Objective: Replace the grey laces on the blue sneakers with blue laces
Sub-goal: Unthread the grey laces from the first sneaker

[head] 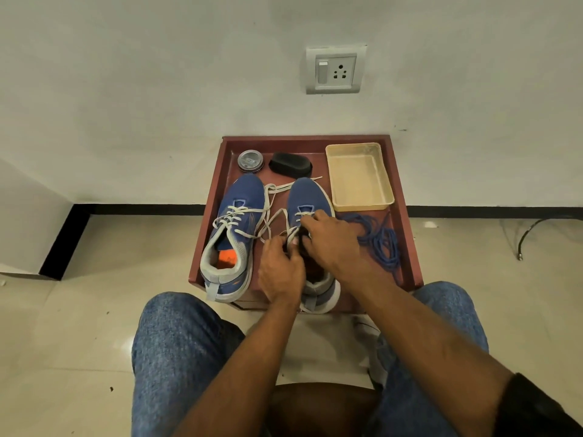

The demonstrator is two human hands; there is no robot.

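Two blue sneakers stand toe-away on a red-brown tray table (pixel 407 234). The left sneaker (pixel 235 228) has its grey lace loosely threaded, loose ends trailing between the shoes. Both my hands work over the right sneaker (pixel 307 197). My left hand (pixel 280 269) pinches a grey lace (pixel 277 216) at the shoe's left eyelets. Over the shoe's tongue, the curled fingers of my right hand (pixel 331 241) pull at the lacing; the fingertips are hidden. A pile of blue laces (pixel 380 239) lies just right of that shoe.
At the back of the tray table sit a round tin (pixel 250 161), a black brush (pixel 290 165) and a beige plastic tray (pixel 359 176). My knees in jeans flank the front. A wall socket (pixel 336 70) is above; a cable (pixel 533 234) lies on the floor at right.
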